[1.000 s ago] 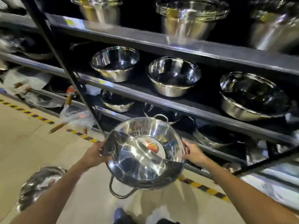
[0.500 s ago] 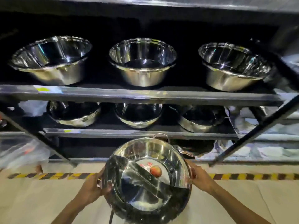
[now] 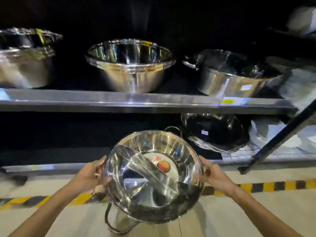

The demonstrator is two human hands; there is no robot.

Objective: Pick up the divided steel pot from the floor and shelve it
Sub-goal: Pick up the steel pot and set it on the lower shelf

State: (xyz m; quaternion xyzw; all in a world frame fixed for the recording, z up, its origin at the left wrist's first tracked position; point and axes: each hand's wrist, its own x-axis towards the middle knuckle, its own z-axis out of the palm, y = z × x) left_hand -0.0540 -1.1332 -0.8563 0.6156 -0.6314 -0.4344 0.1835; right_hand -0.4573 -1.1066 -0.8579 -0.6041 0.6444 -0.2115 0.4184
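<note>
The divided steel pot (image 3: 153, 175) is round and shiny, with a curved partition across its middle, a red sticker on its floor and wire loop handles front and back. I hold it in the air, tilted toward me, just in front of the lowest shelf (image 3: 56, 166). My left hand (image 3: 90, 177) grips its left rim and my right hand (image 3: 216, 177) grips its right rim. The pot's far edge overlaps the dark shelf opening.
A steel shelf edge (image 3: 136, 101) runs above, carrying three large steel bowls (image 3: 131, 65). A dark pan (image 3: 217, 132) lies on the low shelf at right, beside a slanting black brace (image 3: 280, 135). Yellow-black tape (image 3: 273, 185) marks the floor.
The view has dropped and closed in on the lower shelves. The pot, still held by both hands, has moved forward toward the bottom shelf opening.
</note>
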